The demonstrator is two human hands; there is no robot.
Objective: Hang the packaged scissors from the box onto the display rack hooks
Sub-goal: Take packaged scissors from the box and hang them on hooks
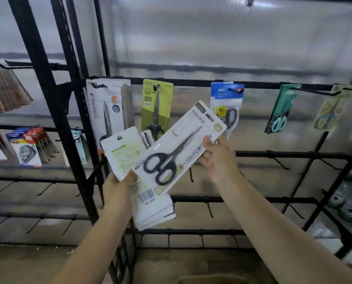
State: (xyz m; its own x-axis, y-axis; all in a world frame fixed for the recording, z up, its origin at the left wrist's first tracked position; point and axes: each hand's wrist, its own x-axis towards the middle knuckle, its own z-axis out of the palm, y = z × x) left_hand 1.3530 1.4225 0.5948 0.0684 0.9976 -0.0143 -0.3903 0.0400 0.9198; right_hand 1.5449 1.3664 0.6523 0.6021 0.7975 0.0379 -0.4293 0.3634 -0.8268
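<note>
My right hand [218, 158] pinches the edge of a white scissors pack [183, 144] with black-handled scissors, tilted with its hang hole up and to the right. My left hand [117, 191] grips a stack of white packs [150, 210], backs facing me, a barcode showing. Both are held in front of the black display rack [191, 83]. On its top bar hang a white scissors pack [107, 111], a green one [156, 107], a blue one [226, 103] and two teal ones [281, 109] at the right.
Bare black hooks [279, 162] stick out from the lower bars of the rack. A second rack at the left holds hanging tape packs [25, 148]. A cardboard box [212, 278] sits at the bottom edge. Bottles [347, 199] stand at the far right.
</note>
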